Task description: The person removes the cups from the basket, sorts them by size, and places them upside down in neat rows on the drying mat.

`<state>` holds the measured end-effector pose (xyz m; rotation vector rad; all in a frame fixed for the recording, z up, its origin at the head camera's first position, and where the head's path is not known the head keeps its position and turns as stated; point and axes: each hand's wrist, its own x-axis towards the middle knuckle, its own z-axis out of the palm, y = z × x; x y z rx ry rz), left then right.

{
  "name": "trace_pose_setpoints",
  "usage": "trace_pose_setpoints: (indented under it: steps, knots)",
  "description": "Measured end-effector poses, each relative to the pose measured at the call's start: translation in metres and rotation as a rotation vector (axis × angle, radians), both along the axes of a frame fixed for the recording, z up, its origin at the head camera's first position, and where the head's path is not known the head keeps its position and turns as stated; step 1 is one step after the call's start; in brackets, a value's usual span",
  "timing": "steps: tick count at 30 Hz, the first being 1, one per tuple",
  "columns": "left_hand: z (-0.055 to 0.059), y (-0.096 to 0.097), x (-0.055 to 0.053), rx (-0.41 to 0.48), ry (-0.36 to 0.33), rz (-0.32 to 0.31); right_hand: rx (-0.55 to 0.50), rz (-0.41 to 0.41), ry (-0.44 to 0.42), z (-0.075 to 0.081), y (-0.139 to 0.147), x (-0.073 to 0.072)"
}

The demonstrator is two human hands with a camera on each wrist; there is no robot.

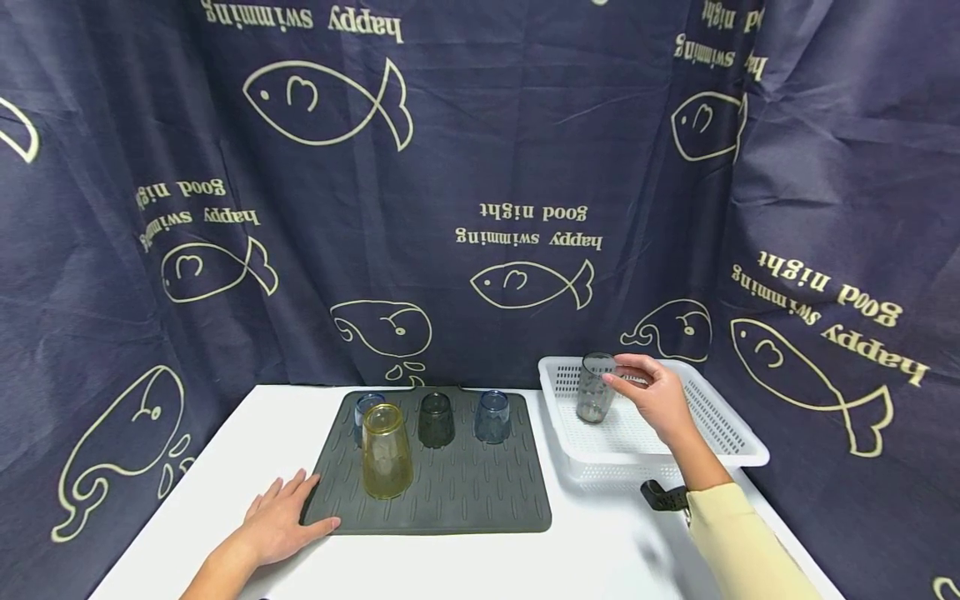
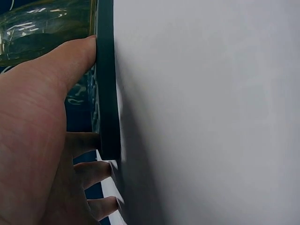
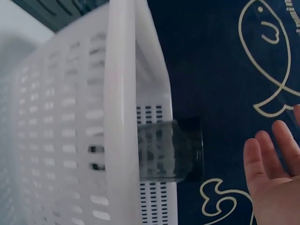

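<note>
A tall grey-tinted drinking glass (image 1: 594,392) stands upright in the white plastic basket (image 1: 667,459). My right hand (image 1: 660,402) is just to the right of it, fingers apart. In the right wrist view a gap shows between the hand (image 3: 276,176) and the glass (image 3: 168,151), whose upper part rises above the basket rim. My left hand (image 1: 279,522) rests at the left front corner of the dark grey drying mat (image 1: 480,500), fingers spread. The left wrist view shows its thumb (image 2: 77,56) lying along the mat's edge (image 2: 108,93).
On the mat, a tall yellow glass (image 1: 387,460) stands in front of a blue glass (image 1: 360,432), partly covering it. A dark grey glass (image 1: 437,423) and another blue glass (image 1: 492,418) are farther right. Behind the white table (image 1: 600,542) hangs a navy curtain (image 1: 450,167).
</note>
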<state>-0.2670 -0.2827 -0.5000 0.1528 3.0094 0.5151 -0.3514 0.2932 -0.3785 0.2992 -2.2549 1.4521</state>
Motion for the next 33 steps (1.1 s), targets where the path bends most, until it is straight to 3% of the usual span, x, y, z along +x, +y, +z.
trace_pose_setpoints:
  steps: [6,12,25,33]
  knots:
    - [0.001,0.000,0.001,0.002,0.004,0.003,0.113,-0.031,-0.104,0.003,0.009,-0.014]
    - [0.003,0.001,0.002,0.001,0.013,0.005,0.158,-0.017,-0.169,0.007,0.016,-0.026]
    - [0.000,0.002,0.002,-0.001,0.029,0.008,0.170,0.017,-0.227,-0.001,0.025,-0.048]
    - [0.000,0.001,0.003,0.018,0.029,0.012,0.168,0.032,-0.306,-0.008,0.029,-0.064]
